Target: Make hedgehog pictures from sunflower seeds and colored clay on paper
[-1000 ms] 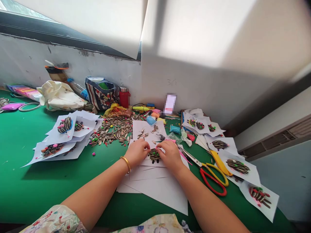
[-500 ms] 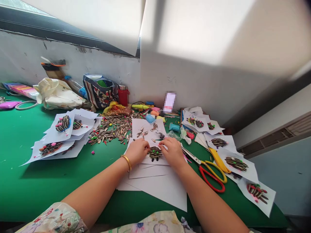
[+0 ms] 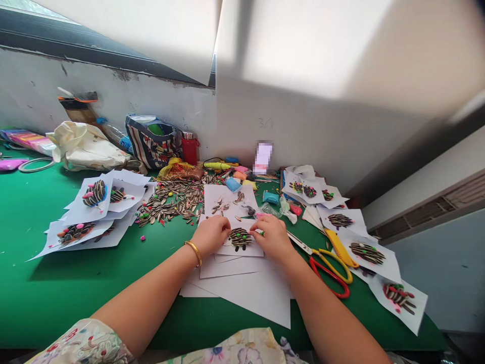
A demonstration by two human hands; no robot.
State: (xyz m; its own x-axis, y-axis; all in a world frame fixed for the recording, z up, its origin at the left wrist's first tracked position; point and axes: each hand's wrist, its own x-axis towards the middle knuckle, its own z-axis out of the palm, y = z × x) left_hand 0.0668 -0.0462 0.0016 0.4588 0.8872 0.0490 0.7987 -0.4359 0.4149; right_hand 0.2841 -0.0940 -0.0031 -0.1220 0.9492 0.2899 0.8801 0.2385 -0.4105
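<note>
A hedgehog-like figure of striped sunflower seeds (image 3: 240, 237), dotted with green bits and with black feet, lies on a small white card (image 3: 252, 251) between my hands. My left hand (image 3: 211, 235) rests at the card's left side, its fingertips drawn together beside the figure; whatever they hold, if anything, is hidden. At the right of the figure, my right hand (image 3: 273, 236) is closed in a pinch, and a small green clay bit (image 3: 261, 233) shows at its fingers. Beneath the card are loose white paper sheets (image 3: 250, 293).
Scissors (image 3: 329, 268) and a yellow cutter (image 3: 341, 248) lie right of my right hand. A heap of sunflower seeds (image 3: 174, 199) spreads behind my left hand. Seed-picture cards (image 3: 81, 215) are stacked left, others (image 3: 366, 253) right. A red flask (image 3: 189, 149) stands by the wall.
My right hand has drawn back rightward from the figure, uncovering more of it, and a green bit now shows at its fingers. My left hand stays at the card. The view has shifted slightly.
</note>
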